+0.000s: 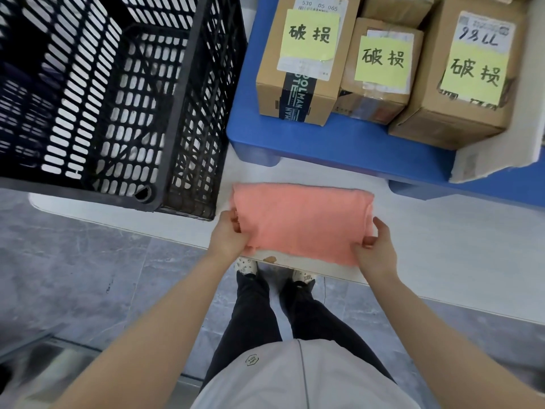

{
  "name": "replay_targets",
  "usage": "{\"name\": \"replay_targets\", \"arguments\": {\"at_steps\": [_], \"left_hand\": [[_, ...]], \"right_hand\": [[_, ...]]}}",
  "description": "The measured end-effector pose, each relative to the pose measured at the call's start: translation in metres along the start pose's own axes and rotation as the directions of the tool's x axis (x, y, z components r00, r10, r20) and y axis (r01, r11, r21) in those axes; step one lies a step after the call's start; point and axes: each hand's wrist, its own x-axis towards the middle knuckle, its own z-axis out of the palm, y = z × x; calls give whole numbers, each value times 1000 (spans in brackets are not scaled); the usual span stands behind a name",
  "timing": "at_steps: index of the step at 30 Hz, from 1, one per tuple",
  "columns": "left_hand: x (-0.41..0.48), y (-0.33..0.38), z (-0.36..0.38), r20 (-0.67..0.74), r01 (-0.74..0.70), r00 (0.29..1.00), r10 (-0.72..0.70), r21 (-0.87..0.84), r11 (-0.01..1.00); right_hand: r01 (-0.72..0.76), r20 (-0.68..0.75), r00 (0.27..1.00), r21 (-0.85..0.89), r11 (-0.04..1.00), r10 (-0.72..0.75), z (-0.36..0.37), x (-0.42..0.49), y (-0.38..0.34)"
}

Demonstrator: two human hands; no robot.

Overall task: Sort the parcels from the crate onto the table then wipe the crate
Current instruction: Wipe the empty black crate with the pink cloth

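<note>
Head view: fingers curled on cloth [300, 222] edges, left hand [228, 236] and right hand [376, 252] each pinching one side, probably squaring the fold for wiping; crate [180, 113] just left on table [442, 231], apparently empty; labelled parcels [460, 119] sit beyond

Open table [442, 237] right of crate [188, 84] — platform [339, 143], parcels [377, 98] behind

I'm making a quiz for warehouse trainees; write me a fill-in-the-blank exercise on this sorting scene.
1. The left hand and right hand grip a folded pink cloth on the ____ table.
2. The black slotted plastic crate stands to the cloth's ____.
3. ____ brown cardboard parcels bear yellow sticky notes.
4. The parcels stand on a ____ plastic platform.
Missing words: white; left; three; blue.
</note>
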Motion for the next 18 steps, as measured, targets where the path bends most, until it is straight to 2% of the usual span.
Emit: {"name": "replay_targets", "arguments": {"at_steps": [3, 7, 9, 11, 12, 14, 15, 17, 18], "left_hand": [[-7, -3, 4, -51, -49, 998, 48, -32, 998], [-5, -11, 10, -67, -28, 997, 26, -15, 1000], [-4, -7, 12, -94, -40, 995, 45, 58, 998], [-8, -4, 16, -131, -106, 981, 142, 248, 963], [-11, -4, 19, -142, -171, 958, 251, 423, 890], [-10, -9, 24, -44, -340, 840, 541, 733, 589], [-10, -7, 26, 54, -411, 785, 617, 790, 454], [-10, -4, 26, 281, -496, 768, 575, 829, 258], [-8, -3, 25, 339, -500, 803, 491, 831, 244]], "right_hand": [[29, -115, 993, 62, 998, -21, -2, 4, 1], [44, -96, 994, -74, 996, -51, -3, 16, 4], [42, -131, 990, -96, 995, -54, -4, 22, 4], [86, -170, 980, -109, 990, -104, -3, 27, 4], [123, -177, 973, -131, 984, -146, -3, 28, 3], [173, -152, 967, -192, 966, -204, -3, 32, 3], [177, -132, 969, -220, 959, -209, -3, 33, 4], [162, -125, 972, -258, 953, -199, -3, 33, 5], [147, -139, 972, -258, 955, -187, -4, 33, 5]]}}
